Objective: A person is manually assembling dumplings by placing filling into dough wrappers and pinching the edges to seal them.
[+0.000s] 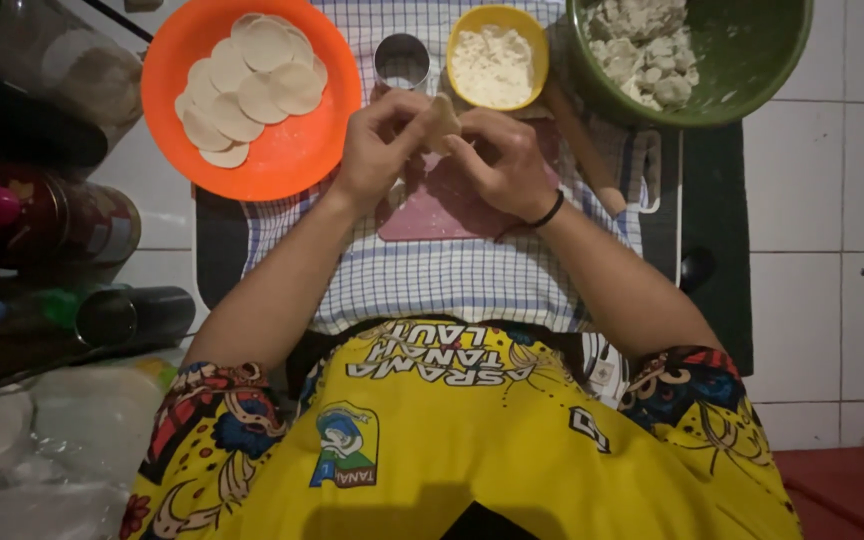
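Between both hands, above the pink board (432, 205): one folded dough wrapper (442, 118), pinched by left hand (377, 140) and right hand (502, 160) fingertips alike, neither nearer; spare rounds on orange plate (292, 150) leftward.

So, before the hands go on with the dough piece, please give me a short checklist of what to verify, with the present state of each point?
1. Dough piece held by both the left hand and the right hand: ok.
2. Dough piece held above the pink board: ok.
3. Round wrappers ready on the orange plate: ok, several are stacked.
4. Flour in the yellow bowl within reach: ok.
5. Filling in the green bowl: ok, lumps remain.
6. Edge of the dough piece fully sealed: cannot tell, the fingers hide it.
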